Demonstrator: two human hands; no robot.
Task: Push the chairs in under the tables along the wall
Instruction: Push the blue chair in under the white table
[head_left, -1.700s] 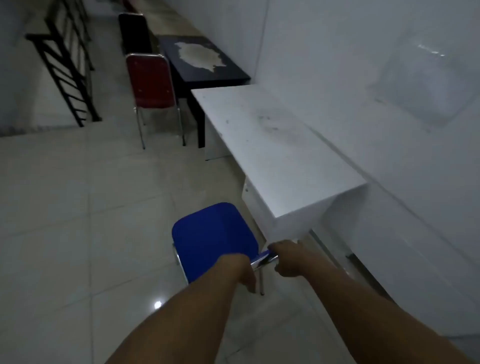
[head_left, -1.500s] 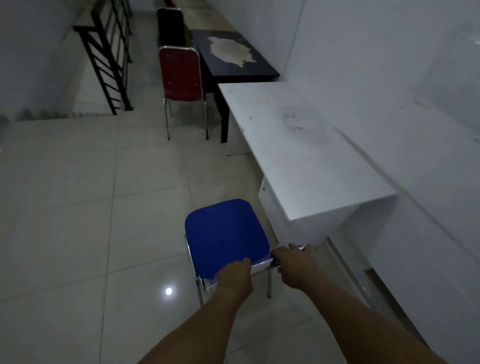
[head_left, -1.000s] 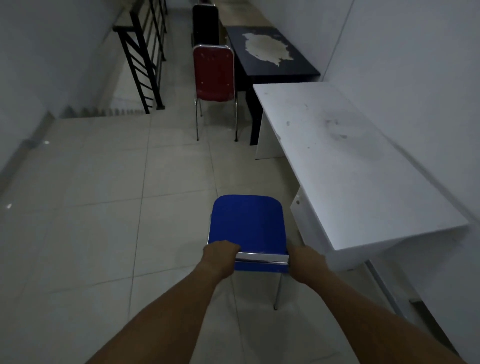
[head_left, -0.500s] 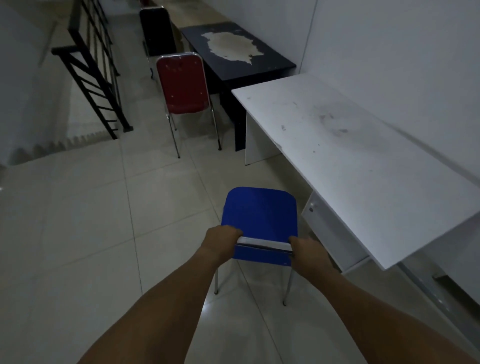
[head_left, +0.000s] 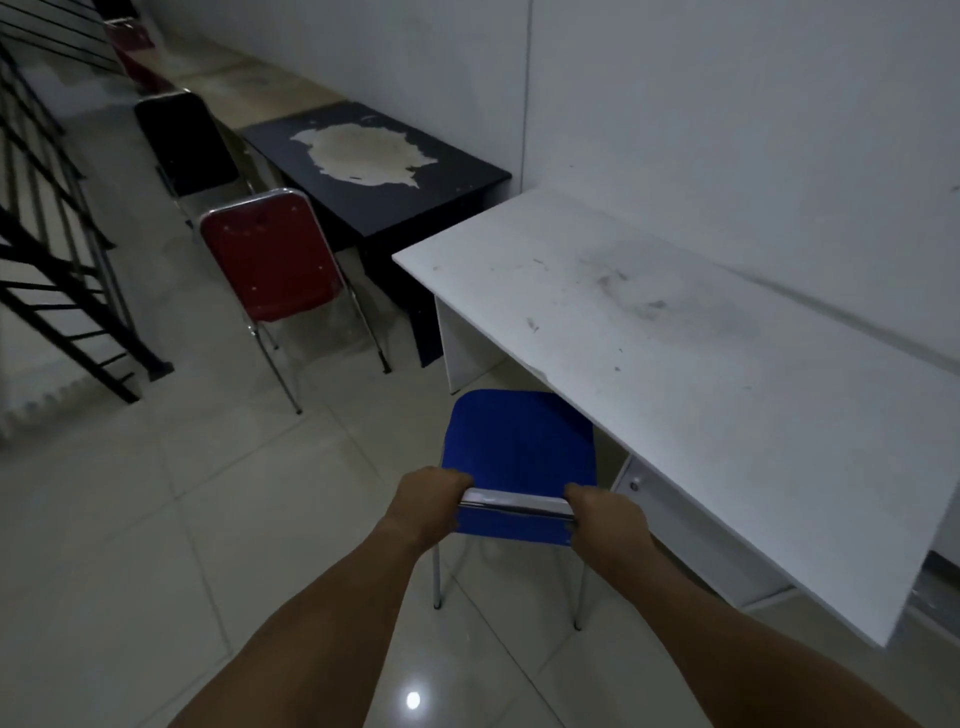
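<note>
A blue chair (head_left: 519, 441) with chrome legs stands at the front edge of the white table (head_left: 675, 353), its seat's far right corner just under the tabletop. My left hand (head_left: 428, 506) grips the left end of the chair's chrome back rail. My right hand (head_left: 605, 519) grips the right end. Farther along the wall stand a red chair (head_left: 270, 254) beside a black table (head_left: 384, 166) with a worn top, and a black chair (head_left: 184, 140) behind it. Both of those chairs stand out from the tables.
A black metal stair railing (head_left: 57, 249) runs along the left, with steps going down. The white wall (head_left: 727, 130) borders the tables on the right. Pale floor tiles (head_left: 182, 519) lie open to the left of the blue chair. Another red chair (head_left: 130, 47) shows far back.
Holding the blue chair's back rail with both hands, I have carried it from the white table's near end round to its front edge. The seat now reaches the tabletop's edge.
</note>
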